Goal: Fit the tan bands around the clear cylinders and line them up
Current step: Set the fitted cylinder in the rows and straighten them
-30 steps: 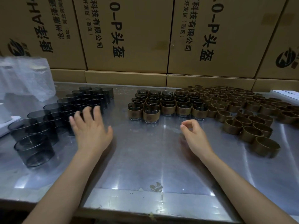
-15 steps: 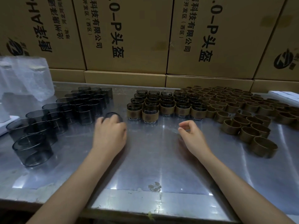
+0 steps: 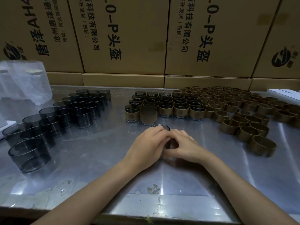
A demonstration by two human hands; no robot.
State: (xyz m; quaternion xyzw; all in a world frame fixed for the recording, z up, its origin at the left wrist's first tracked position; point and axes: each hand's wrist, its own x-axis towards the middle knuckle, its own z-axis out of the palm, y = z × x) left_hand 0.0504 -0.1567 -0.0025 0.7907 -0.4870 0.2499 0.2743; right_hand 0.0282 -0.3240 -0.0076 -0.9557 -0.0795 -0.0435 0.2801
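My left hand (image 3: 146,146) and my right hand (image 3: 184,145) meet at the middle of the steel table (image 3: 97,159). Between them they hold one clear cylinder (image 3: 159,127), upright on the table; only its far rim and a dark sliver between my fingers show. I see no tan band in either hand. Bare clear cylinders (image 3: 65,114) stand in rows at the left. Banded cylinders (image 3: 164,106) are lined up just beyond my hands. Loose tan bands (image 3: 243,111) cover the right side of the table.
Printed cardboard boxes (image 3: 129,38) form a wall along the table's far edge. A clear plastic bag (image 3: 21,82) sits at the back left. A white flat object (image 3: 284,93) lies at the far right, beyond the bands.
My left hand took a clear cylinder from the left rows and slid it right to the centre. My right hand moved left to meet it and now holds the cylinder too.
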